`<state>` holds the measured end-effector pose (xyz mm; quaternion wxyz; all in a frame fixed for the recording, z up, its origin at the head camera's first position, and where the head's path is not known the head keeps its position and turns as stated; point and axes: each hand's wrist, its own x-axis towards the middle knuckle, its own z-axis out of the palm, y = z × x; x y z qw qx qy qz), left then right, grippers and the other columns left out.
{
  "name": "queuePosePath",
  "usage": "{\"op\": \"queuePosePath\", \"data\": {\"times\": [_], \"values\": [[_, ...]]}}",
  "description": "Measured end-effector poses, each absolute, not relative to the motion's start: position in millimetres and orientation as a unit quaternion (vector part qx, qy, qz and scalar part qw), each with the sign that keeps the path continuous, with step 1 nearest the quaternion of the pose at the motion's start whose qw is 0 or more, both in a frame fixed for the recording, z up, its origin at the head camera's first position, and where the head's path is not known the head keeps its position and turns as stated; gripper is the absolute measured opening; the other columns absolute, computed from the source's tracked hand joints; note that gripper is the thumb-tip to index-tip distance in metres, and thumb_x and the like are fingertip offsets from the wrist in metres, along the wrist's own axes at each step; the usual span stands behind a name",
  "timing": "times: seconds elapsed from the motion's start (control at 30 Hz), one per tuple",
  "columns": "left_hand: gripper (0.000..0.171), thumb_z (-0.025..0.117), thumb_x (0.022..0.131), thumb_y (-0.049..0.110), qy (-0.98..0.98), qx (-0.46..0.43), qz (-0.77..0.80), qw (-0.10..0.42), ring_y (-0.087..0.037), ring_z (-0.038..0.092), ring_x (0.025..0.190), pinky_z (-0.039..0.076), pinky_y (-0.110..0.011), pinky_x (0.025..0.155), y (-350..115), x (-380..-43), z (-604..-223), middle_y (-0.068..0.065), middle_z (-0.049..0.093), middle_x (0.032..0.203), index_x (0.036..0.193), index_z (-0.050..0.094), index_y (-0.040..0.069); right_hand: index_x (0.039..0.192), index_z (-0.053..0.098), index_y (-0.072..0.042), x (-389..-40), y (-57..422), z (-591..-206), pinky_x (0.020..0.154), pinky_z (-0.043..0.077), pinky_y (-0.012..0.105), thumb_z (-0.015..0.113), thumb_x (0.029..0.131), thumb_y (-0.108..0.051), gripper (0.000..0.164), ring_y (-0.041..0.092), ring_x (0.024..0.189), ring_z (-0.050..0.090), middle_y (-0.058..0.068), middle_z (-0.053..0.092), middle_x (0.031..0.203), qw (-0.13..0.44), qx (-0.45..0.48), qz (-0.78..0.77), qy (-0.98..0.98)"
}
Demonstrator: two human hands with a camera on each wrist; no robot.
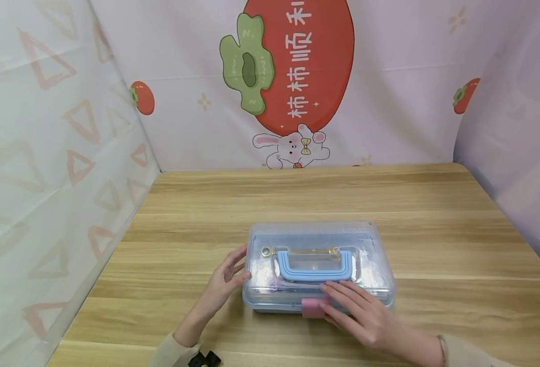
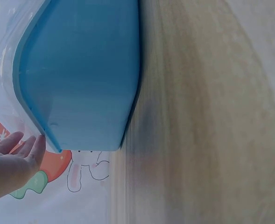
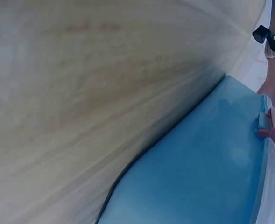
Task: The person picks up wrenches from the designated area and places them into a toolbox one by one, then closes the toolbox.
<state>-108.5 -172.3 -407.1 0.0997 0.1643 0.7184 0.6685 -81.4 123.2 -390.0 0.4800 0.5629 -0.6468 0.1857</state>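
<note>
A plastic carry box [image 1: 316,234] stands on the wooden table, with a clear lid that is down, a blue base [image 2: 81,74] and a blue handle [image 1: 314,273] lying flat on top. My left hand [image 1: 226,278] touches the box's left side near the lid's rim, fingers spread and loosely bent. At the front, my right hand [image 1: 357,311] lies over the lid's edge, its fingers stretched toward the handle. Its thumb rests against the right edge of the pink latch [image 1: 313,308]. Contents show only dimly through the lid.
The wooden table [image 1: 196,214] reaches back to a printed cloth [image 1: 403,102], with cloth sides left [image 1: 59,204] and right [image 1: 517,153]. A black wrist device [image 1: 205,359] is by the left sleeve.
</note>
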Motion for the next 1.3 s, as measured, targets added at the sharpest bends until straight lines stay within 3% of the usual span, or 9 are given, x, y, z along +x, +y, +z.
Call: {"op": "queuePosePath", "data": {"times": [0.23, 0.43, 0.7, 1.1, 1.3], "values": [[0.055, 0.051, 0.086, 0.004, 0.718, 0.166, 0.67, 0.096, -0.033, 0.024, 0.127, 0.031, -0.028, 0.098, -172.4, -108.4, -407.2, -0.02, 0.024, 0.139, 0.135, 0.027, -0.002, 0.092, 0.066, 0.001, -78.7, 117.3, -392.0, 0.077, 0.047, 0.037, 0.056, 0.087, -0.015, 0.02, 0.032, 0.086, 0.06, 0.024, 0.061, 0.098, 0.477, 0.526, 0.218, -0.669], [0.055, 0.052, 0.086, 0.004, 0.717, 0.161, 0.671, 0.096, -0.034, 0.025, 0.127, 0.032, -0.021, 0.096, -171.8, -108.4, -406.7, -0.02, 0.024, 0.139, 0.135, 0.027, -0.002, 0.085, 0.066, 0.0, -74.0, 114.3, -392.1, 0.083, 0.044, 0.038, 0.057, 0.086, -0.02, 0.022, 0.033, 0.087, 0.059, 0.025, 0.061, 0.099, 0.471, 0.506, 0.225, -0.687], [0.055, 0.051, 0.086, 0.004, 0.721, 0.16, 0.667, 0.095, -0.033, 0.025, 0.127, 0.03, -0.035, 0.099, -171.7, -107.8, -406.5, -0.019, 0.025, 0.139, 0.135, 0.028, -0.001, 0.073, 0.065, -0.005, -72.0, 112.1, -395.1, 0.087, 0.04, 0.039, 0.053, 0.089, -0.021, 0.025, 0.033, 0.088, 0.058, 0.024, 0.06, 0.099, 0.49, 0.489, 0.185, -0.698], [0.053, 0.051, 0.086, 0.004, 0.721, 0.169, 0.666, 0.088, -0.034, 0.027, 0.126, 0.031, -0.032, 0.099, -171.9, -109.2, -406.6, -0.019, 0.026, 0.139, 0.134, 0.029, -0.002, 0.07, 0.061, -0.006, -71.1, 112.1, -400.7, 0.09, 0.037, 0.041, 0.049, 0.091, -0.022, 0.029, 0.034, 0.089, 0.056, 0.025, 0.059, 0.101, 0.485, 0.475, 0.163, -0.716], [0.053, 0.051, 0.086, 0.003, 0.718, 0.181, 0.667, 0.084, -0.033, 0.025, 0.126, 0.031, -0.03, 0.099, -172.3, -108.7, -407.2, -0.02, 0.026, 0.139, 0.133, 0.029, -0.004, 0.069, 0.057, -0.007, -72.4, 109.4, -397.4, 0.084, 0.039, 0.04, 0.047, 0.092, -0.022, 0.03, 0.033, 0.084, 0.056, 0.024, 0.059, 0.096, 0.51, 0.471, 0.136, -0.706]]}}
